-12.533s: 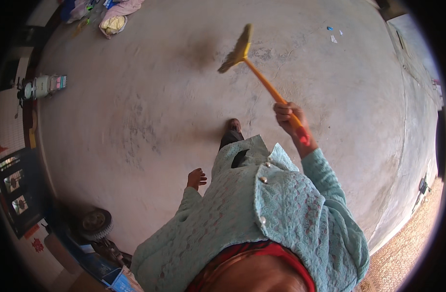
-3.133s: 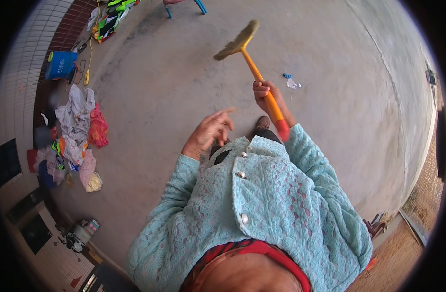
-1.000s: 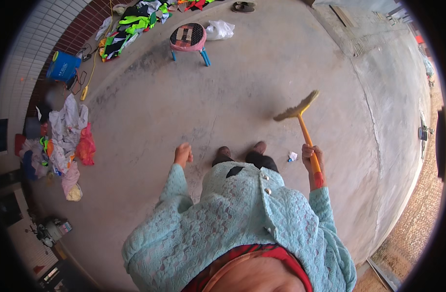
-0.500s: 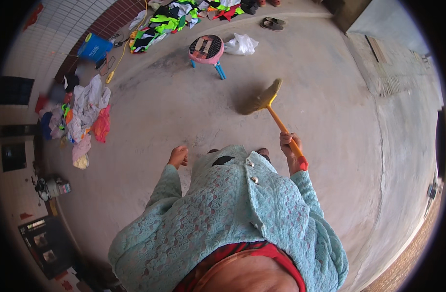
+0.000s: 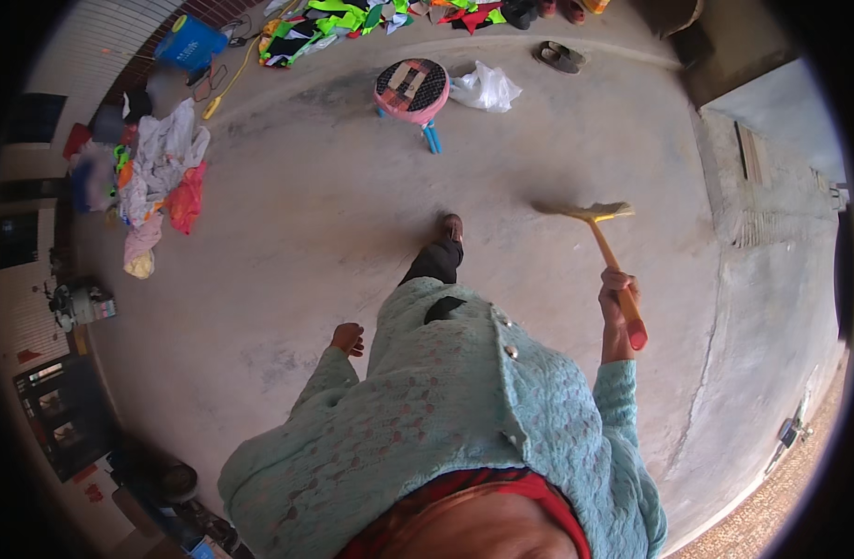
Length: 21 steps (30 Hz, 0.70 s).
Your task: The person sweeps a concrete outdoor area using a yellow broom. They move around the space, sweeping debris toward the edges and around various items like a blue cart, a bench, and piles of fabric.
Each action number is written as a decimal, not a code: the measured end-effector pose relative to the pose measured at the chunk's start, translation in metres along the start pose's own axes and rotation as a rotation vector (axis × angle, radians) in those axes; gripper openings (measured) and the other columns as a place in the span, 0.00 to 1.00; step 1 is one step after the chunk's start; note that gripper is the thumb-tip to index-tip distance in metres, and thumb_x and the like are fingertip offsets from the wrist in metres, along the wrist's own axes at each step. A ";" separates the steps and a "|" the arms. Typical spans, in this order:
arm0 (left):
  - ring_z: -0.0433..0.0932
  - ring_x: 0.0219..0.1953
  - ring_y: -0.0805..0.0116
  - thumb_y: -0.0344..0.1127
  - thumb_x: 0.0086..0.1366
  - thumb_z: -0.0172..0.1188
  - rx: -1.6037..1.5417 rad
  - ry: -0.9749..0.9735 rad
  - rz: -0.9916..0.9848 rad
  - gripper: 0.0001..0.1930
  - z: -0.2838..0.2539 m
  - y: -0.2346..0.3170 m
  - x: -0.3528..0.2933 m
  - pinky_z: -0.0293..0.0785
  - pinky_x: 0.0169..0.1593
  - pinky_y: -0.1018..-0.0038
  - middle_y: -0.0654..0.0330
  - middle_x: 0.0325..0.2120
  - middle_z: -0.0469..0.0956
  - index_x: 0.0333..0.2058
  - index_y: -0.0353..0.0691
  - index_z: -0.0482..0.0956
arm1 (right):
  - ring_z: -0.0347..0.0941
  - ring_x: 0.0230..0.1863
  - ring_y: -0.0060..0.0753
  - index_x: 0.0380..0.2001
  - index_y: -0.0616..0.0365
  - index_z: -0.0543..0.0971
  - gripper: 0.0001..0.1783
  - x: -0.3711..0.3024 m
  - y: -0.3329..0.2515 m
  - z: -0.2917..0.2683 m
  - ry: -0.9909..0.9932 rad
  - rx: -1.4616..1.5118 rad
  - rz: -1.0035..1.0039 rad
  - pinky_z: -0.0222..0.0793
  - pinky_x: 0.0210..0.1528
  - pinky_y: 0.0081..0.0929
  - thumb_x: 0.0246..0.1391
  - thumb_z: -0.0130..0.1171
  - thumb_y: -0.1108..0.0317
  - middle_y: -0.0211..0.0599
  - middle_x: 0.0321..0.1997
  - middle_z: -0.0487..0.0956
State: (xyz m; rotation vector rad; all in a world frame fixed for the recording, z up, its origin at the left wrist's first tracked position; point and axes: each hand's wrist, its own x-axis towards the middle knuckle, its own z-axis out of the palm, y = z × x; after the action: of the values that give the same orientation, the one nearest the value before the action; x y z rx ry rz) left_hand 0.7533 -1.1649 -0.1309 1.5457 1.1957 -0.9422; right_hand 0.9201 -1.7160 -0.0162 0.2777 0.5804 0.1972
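Note:
My right hand (image 5: 617, 296) is wrapped round the orange-yellow handle of a short broom (image 5: 606, 244), near its red end. The broom slants away from me, its flattened brush head out in front on the right, at or close to the concrete floor; I cannot tell whether the bristles touch it. At my left side hangs my left hand (image 5: 349, 339), its fingers curled in with nothing visible in them. One dark shoe (image 5: 452, 226) is stretched forward on the floor between the hands.
Ahead stands a round padded stool (image 5: 411, 88) with blue legs, beside a white plastic bag (image 5: 486, 88). A pair of shoes (image 5: 559, 58) lies farther right. Colourful fabric scraps (image 5: 352, 19) spread at the back, and a cloth heap (image 5: 162, 168) lies left. A blue bucket (image 5: 191, 43) stands behind it.
My right hand has carried the broom to the right, and its head has turned with it. One foot has stepped forward. The view has shifted over the floor.

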 end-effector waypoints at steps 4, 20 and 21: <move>0.70 0.18 0.63 0.37 0.53 0.47 -0.100 -0.082 0.029 0.14 0.029 0.074 0.058 0.71 0.19 0.66 0.55 0.22 0.67 0.38 0.38 0.67 | 0.63 0.21 0.22 0.32 0.78 0.57 0.14 0.034 0.005 0.062 -0.197 0.083 0.028 0.67 0.21 0.13 0.39 0.42 0.81 0.38 0.26 0.62; 0.69 0.16 0.70 0.37 0.53 0.48 -0.469 0.142 0.153 0.21 0.021 0.170 0.047 0.69 0.16 0.71 0.59 0.21 0.68 0.47 0.40 0.63 | 0.54 0.10 0.17 0.17 0.56 0.57 0.11 0.283 0.033 0.121 0.286 -0.497 0.220 0.56 0.12 0.12 0.51 0.43 0.70 0.25 0.11 0.57; 0.69 0.16 0.69 0.37 0.53 0.48 -0.519 0.157 0.093 0.19 0.020 0.140 0.044 0.70 0.16 0.70 0.59 0.21 0.68 0.45 0.40 0.64 | 0.54 0.11 0.18 0.17 0.57 0.57 0.12 0.300 0.040 0.123 0.305 -0.430 0.262 0.56 0.12 0.12 0.51 0.42 0.71 0.26 0.12 0.57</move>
State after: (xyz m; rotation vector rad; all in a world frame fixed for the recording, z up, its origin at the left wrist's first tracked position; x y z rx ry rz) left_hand 0.8988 -1.1854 -0.1480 1.2537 1.3367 -0.4062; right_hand 1.2310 -1.6248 -0.0583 -0.0989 0.7853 0.6156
